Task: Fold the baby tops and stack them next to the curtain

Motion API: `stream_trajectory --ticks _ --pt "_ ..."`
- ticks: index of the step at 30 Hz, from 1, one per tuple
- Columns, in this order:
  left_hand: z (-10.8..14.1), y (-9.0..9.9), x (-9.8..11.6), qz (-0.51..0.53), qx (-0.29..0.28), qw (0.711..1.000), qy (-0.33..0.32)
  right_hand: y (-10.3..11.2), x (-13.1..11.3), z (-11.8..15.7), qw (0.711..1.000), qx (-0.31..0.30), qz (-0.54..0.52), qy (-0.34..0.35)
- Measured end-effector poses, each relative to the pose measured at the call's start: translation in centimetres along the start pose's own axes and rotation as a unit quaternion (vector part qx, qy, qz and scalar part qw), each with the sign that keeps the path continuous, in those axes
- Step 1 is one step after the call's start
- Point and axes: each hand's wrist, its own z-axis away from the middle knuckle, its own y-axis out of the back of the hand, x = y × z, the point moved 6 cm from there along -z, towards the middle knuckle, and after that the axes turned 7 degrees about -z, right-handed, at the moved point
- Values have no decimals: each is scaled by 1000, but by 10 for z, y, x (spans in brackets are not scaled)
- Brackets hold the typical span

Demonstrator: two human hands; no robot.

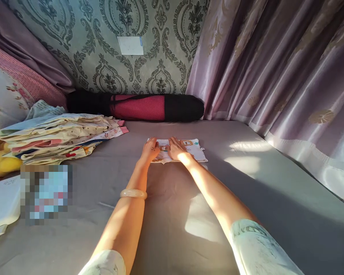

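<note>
A small white garment with printed figures (pixel 199 152) lies folded into a flat rectangle on the grey sheet (pixel 172 206). My left hand (pixel 151 150) rests on its left end, fingers stretched out and pressing flat. Beside it, my right hand (pixel 176 149) lies on the middle of the cloth, also with extended fingers. Neither hand grips the fabric. A pale bangle (pixel 133 194) circles my left forearm. The garment's part under my palms is hidden.
A stack of folded clothes (pixel 65 131) sits at left. Near it are a yellow plush thing (pixel 5 162), a white power bank (pixel 7 198) with a cable, and a blurred-out object (pixel 50 194). A black and red roll (pixel 137 107) lies along the wall; curtains (pixel 263 57) hang right.
</note>
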Motion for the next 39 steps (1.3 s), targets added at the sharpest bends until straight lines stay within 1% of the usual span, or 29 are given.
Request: stream_trajectory --ticks 4,7,11,15,17,20,23,28,35,37,39 --pt "2 7 -15 41 0 998 54 -13 -10 -2 1000 21 -6 -7" --pt "2 13 -27 65 17 993 93 -21 -11 0 999 34 7 -10" --pt "1 20 -45 92 55 984 143 -22 -9 1 999 34 11 -7" --pt "-1 24 -57 106 83 977 169 -18 -12 -2 1000 13 5 -12" --pt "-2 23 -62 117 87 974 176 -17 -19 -4 1000 8 -2 -10" --pt "-3 22 -67 131 95 970 179 -16 -33 -9 1000 19 -11 9" --pt "-4 20 -71 139 100 968 184 -20 -44 -11 999 26 -15 19" --pt "-7 14 -78 146 96 964 199 -29 -47 -10 1000 18 -20 2" --pt "-10 8 -84 154 95 964 194 -30 -47 -14 1000 6 -13 -2" --pt "-12 7 -85 142 99 967 187 -30 -52 -16 1000 5 -11 3" --pt "-14 6 -84 110 97 976 160 -30 -60 -19 1000 5 -11 16"
